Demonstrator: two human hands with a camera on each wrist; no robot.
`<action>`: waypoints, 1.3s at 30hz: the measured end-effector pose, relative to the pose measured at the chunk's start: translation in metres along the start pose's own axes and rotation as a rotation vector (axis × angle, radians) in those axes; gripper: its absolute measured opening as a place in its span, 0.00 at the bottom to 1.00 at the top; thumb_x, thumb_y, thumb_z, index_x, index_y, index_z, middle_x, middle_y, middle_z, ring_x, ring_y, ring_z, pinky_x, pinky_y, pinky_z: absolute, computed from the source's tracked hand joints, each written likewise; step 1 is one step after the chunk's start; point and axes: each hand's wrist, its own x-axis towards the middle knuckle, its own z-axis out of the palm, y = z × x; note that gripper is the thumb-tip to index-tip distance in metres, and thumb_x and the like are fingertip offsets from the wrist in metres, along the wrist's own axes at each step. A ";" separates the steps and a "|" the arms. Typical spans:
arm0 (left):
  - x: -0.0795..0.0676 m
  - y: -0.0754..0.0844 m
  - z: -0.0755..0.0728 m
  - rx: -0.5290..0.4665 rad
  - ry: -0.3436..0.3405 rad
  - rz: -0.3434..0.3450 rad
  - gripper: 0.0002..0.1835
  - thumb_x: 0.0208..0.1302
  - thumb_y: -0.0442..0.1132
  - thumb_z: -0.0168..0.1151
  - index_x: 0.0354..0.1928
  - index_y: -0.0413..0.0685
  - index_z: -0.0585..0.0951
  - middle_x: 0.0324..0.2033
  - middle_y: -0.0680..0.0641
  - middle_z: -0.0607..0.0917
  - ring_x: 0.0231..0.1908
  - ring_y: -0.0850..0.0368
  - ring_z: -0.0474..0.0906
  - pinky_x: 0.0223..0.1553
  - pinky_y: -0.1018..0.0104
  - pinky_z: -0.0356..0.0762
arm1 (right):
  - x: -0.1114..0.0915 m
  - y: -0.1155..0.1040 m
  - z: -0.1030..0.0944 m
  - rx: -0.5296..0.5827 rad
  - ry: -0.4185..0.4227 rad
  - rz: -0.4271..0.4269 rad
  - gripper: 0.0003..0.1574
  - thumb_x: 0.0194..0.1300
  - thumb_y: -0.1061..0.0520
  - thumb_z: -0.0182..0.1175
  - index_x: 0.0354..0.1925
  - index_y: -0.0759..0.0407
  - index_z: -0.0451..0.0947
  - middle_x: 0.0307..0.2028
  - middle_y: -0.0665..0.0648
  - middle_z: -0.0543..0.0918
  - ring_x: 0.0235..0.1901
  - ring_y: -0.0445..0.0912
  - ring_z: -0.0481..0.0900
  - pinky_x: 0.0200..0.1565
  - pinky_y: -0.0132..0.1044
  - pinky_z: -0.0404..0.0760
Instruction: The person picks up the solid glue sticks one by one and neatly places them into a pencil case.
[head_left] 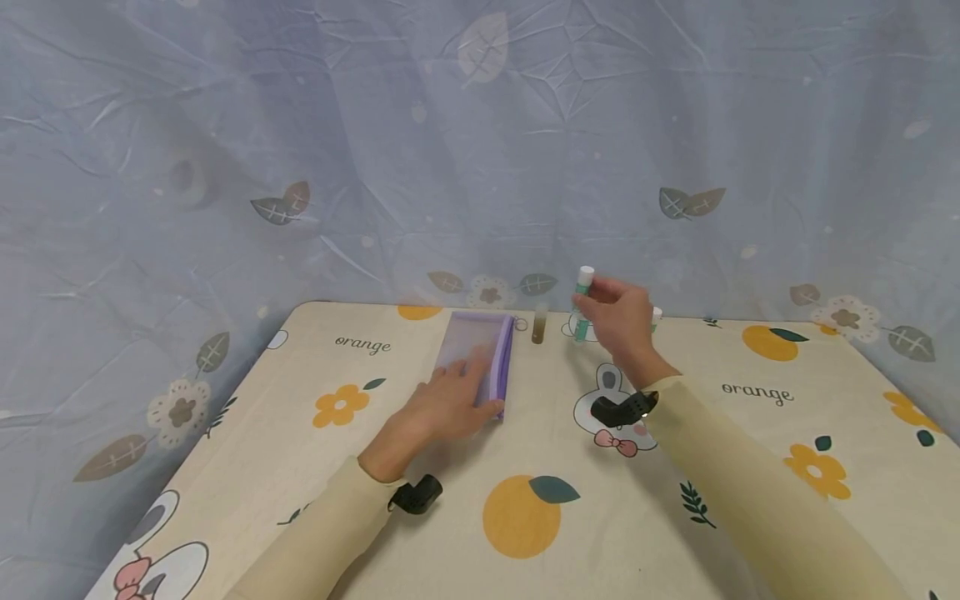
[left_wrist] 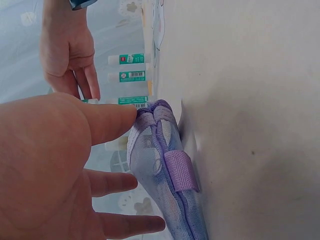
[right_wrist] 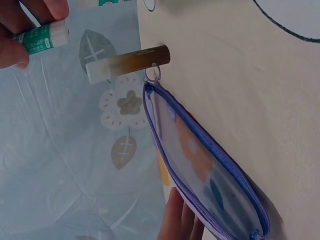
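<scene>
Table [head_left: 630,517]: cloth-covered, fruit print. Pouch [head_left: 491,358]: purple mesh, at far edge, left of centre; probably best steadied, mouth spread. Left hand [head_left: 450,404]: fingers straightened, touching pouch. Right hand [head_left: 621,318]: thumb and fingers pinching glue stick. Glue stick [head_left: 584,286]: green, white-capped, by far edge; best kept upright. Brown tube [head_left: 538,327]: near far edge.

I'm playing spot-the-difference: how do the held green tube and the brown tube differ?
The green tube is held in the right hand; the brown tube stands on the table. The green tube has a bright green label; the brown tube's body is brown. Both have pale tops.
</scene>
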 end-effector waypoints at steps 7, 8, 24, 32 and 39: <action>-0.001 0.001 0.000 -0.005 0.000 0.000 0.46 0.78 0.56 0.59 0.87 0.53 0.48 0.82 0.37 0.61 0.81 0.34 0.58 0.76 0.24 0.54 | -0.003 0.001 0.009 -0.012 -0.003 0.001 0.31 0.73 0.54 0.69 0.70 0.59 0.78 0.64 0.62 0.86 0.65 0.54 0.83 0.67 0.50 0.80; -0.001 0.001 0.000 -0.004 -0.001 0.000 0.46 0.78 0.56 0.59 0.87 0.54 0.48 0.82 0.37 0.61 0.80 0.34 0.58 0.75 0.24 0.55 | -0.003 0.001 0.010 -0.010 0.001 0.000 0.31 0.72 0.54 0.69 0.70 0.59 0.79 0.63 0.62 0.86 0.64 0.54 0.84 0.66 0.50 0.80; 0.000 0.001 -0.001 0.016 -0.010 -0.010 0.47 0.77 0.57 0.59 0.87 0.54 0.48 0.82 0.37 0.62 0.80 0.33 0.59 0.74 0.24 0.57 | -0.003 0.004 0.033 0.023 -0.039 0.016 0.29 0.72 0.53 0.69 0.68 0.57 0.80 0.62 0.61 0.87 0.60 0.55 0.86 0.57 0.45 0.84; 0.000 0.001 0.000 0.028 -0.007 -0.015 0.47 0.77 0.58 0.59 0.87 0.54 0.47 0.81 0.36 0.62 0.79 0.33 0.60 0.74 0.25 0.57 | -0.003 0.002 0.043 0.056 -0.019 0.016 0.27 0.70 0.55 0.72 0.65 0.58 0.83 0.59 0.62 0.88 0.59 0.53 0.86 0.59 0.47 0.85; 0.001 0.000 0.002 0.043 0.005 -0.002 0.47 0.78 0.59 0.58 0.87 0.53 0.47 0.80 0.34 0.63 0.78 0.31 0.61 0.74 0.25 0.59 | -0.003 0.001 0.048 0.094 -0.036 0.033 0.27 0.70 0.57 0.71 0.65 0.59 0.82 0.59 0.63 0.88 0.59 0.54 0.87 0.60 0.47 0.86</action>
